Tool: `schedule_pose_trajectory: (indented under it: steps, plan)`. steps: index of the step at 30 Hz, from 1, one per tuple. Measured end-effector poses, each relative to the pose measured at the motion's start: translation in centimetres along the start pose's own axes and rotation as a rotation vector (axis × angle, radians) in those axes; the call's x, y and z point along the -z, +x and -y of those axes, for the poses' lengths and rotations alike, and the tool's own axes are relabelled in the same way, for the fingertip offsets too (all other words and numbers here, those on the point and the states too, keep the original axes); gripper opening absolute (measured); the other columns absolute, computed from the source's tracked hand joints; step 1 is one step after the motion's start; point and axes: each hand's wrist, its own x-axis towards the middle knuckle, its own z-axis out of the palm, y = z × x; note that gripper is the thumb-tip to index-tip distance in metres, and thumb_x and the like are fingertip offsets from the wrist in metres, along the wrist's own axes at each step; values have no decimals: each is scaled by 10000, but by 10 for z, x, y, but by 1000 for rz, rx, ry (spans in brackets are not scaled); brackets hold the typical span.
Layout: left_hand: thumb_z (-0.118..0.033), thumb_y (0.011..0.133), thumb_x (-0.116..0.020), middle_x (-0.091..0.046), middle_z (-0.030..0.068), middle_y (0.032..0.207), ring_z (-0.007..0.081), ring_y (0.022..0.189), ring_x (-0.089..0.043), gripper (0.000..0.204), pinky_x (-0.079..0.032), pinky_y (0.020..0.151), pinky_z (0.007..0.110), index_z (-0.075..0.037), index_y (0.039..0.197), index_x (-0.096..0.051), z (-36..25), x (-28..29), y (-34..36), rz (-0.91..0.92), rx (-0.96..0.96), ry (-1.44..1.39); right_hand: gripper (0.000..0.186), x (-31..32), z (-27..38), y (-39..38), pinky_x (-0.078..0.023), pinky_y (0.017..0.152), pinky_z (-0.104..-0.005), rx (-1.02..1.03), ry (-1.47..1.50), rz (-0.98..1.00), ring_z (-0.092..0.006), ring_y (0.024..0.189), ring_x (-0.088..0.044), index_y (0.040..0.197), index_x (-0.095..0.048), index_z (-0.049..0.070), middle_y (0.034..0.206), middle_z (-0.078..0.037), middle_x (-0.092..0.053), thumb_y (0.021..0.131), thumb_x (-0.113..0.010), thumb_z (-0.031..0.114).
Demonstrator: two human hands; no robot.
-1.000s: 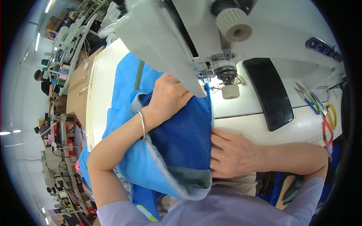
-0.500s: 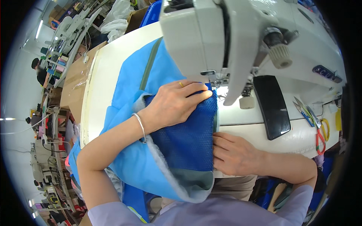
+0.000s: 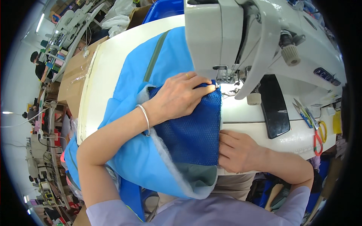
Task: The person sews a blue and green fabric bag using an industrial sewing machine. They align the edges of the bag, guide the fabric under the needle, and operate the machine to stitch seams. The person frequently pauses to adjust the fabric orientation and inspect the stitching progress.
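A dark blue mesh piece (image 3: 188, 139) lies over light blue fabric (image 3: 132, 162) with a fuzzy pale edge, on the sewing machine (image 3: 211, 41) table. My left hand (image 3: 181, 96) rests on the mesh, thumb and forefinger closed at its far right corner, just left of the needle area. Lower down, my right hand (image 3: 239, 150) has its fingers curled against the mesh's right edge, gripping it; the fingertips are partly hidden. A grey-green panel (image 3: 196, 175) shows below the mesh.
A black phone (image 3: 274, 107) lies right of the needle area. Scissors with red handles (image 3: 317, 139) and other cutting tools lie farther right. Behind the table stands a blue bin (image 3: 162, 10); cardboard (image 3: 73, 81) is at left. A person (image 3: 39, 67) is in the far left background.
The view has shifted, and the machine head appears farther right. More of the needle area shows beside the mesh corner. Both hands keep their holds.
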Motion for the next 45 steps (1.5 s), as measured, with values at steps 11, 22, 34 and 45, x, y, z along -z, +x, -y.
schedule_pose_trajectory:
  steps: [11,22,34,45]
  plan:
    - [-33,841,-690,-698,133,1133,334,986,-679,207,-573,843,426,-48,1045,-719,-5,2,2,-36,-3,12,202,-1,-1,2,-554,892,-380,-28,52,-47,-295,990,-641,788,-668,-4,952,-145,-664,627,-628,112]
    - [-38,828,-688,-668,92,1173,280,1072,-655,274,-554,890,407,-59,1099,-727,-5,3,-1,35,42,0,205,-3,-5,0,-561,857,-388,-23,58,-52,-308,950,-641,746,-649,-1,887,-142,-646,588,-621,126]
    - [-44,840,-688,-663,100,1153,302,1056,-650,271,-554,878,416,-41,1110,-704,-7,1,0,26,49,-4,150,-6,-3,-4,-552,762,-371,-23,68,-91,-295,854,-626,676,-613,17,799,-116,-591,566,-630,118]
    - [-71,858,-682,-687,126,1092,321,975,-661,369,-554,846,410,-92,1222,-734,5,-5,1,-13,16,32,203,-8,-3,-4,-546,862,-387,-37,32,-115,-317,1005,-654,772,-675,-16,958,-153,-670,628,-698,126]
